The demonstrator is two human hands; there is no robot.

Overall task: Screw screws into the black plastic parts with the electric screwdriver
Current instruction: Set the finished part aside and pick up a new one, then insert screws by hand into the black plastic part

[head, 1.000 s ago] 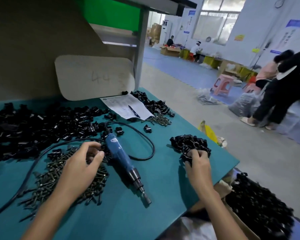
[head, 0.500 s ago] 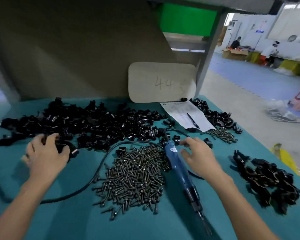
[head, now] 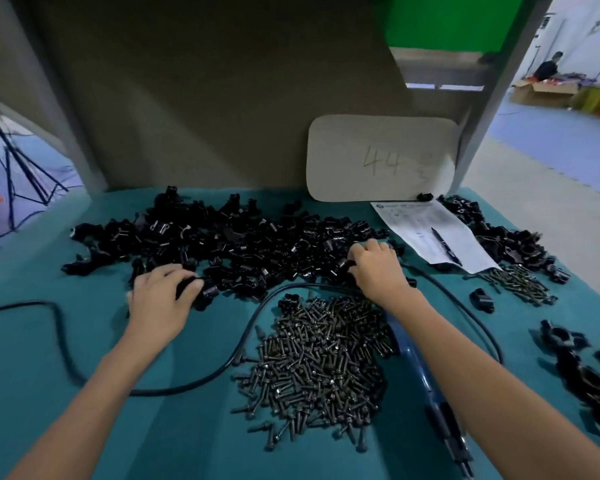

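Note:
A wide heap of black plastic parts (head: 243,240) stretches across the back of the teal table (head: 32,358). At the heap's front edge my left hand (head: 160,299) curls its fingers round a black part (head: 201,289). My right hand (head: 378,268) reaches into the heap's right end and pinches another black part (head: 343,263). A pile of dark screws (head: 319,365) lies in front, between my forearms. The blue electric screwdriver (head: 426,386) lies on the table under my right forearm, tip toward me, with nobody holding it.
The screwdriver's black cable (head: 63,341) loops over the table. A paper sheet with a pen (head: 433,233) lies at the back right, near a second small screw pile (head: 516,282) and more black parts (head: 589,372). A beige board marked 44 (head: 381,157) leans on the back wall.
My right hand has left the screwdriver and gone forward into the black heap. My left hand stays at the heap's front edge on a part. The view has swung left.

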